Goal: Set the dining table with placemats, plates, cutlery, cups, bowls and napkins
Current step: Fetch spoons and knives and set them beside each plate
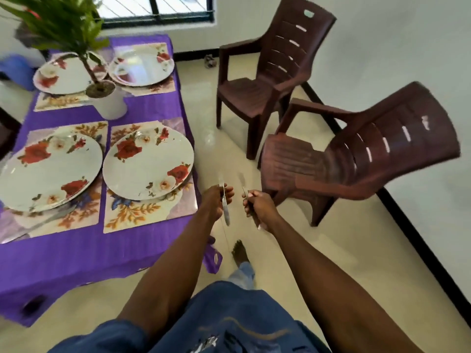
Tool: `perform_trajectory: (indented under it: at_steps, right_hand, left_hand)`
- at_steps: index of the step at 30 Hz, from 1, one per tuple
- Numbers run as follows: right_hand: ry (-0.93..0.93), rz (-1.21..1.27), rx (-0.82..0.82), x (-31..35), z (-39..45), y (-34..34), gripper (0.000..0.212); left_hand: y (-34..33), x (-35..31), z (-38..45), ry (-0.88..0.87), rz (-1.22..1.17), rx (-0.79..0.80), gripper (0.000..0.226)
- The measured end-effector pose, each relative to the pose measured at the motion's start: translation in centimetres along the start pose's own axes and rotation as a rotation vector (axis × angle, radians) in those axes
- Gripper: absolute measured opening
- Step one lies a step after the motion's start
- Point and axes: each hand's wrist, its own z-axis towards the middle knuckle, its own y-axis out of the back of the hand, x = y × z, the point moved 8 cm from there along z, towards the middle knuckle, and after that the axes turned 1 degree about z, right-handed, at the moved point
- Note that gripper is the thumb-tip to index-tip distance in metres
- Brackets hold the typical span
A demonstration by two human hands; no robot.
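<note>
My left hand [218, 200] grips a shiny piece of cutlery [225, 211], its metal end pointing down. My right hand [257, 206] grips another thin piece of cutlery [245, 192]; blur hides which kind each is. Both hands hover over the floor just right of the table's near right corner. On the purple tablecloth [76, 253] lie several floral placemats, the nearest placemat [142, 215] close to my left hand. A floral plate [147, 164] sits on it, another plate [48, 171] to its left, and two more plates [141, 64] [63, 75] at the far end.
A potted plant in a white pot [109, 98] stands mid-table. Two brown plastic chairs [270, 64] [364, 159] stand on the tiled floor to the right, the nearer one close to my right hand. My bare foot [240, 253] and a purple bag [212, 258] are below my hands.
</note>
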Motion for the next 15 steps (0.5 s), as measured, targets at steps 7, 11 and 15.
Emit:
perform_trajectory:
  at_steps: [7, 11, 15]
  right_hand:
    - [-0.030, -0.238, 0.030, 5.5, 10.6, -1.5, 0.024]
    - [0.022, -0.400, 0.123, 9.7, 15.5, -5.8, 0.025]
    - [0.117, -0.533, 0.264, 13.2, 18.3, -12.4, 0.022]
  left_hand:
    - [-0.5, -6.5, 6.3, -0.091, -0.141, -0.162, 0.013]
    - [2.3, -11.2, 8.6, -0.159, -0.246, -0.317, 0.010]
    - [6.4, -13.7, 9.0, -0.173, -0.361, -0.453, 0.008]
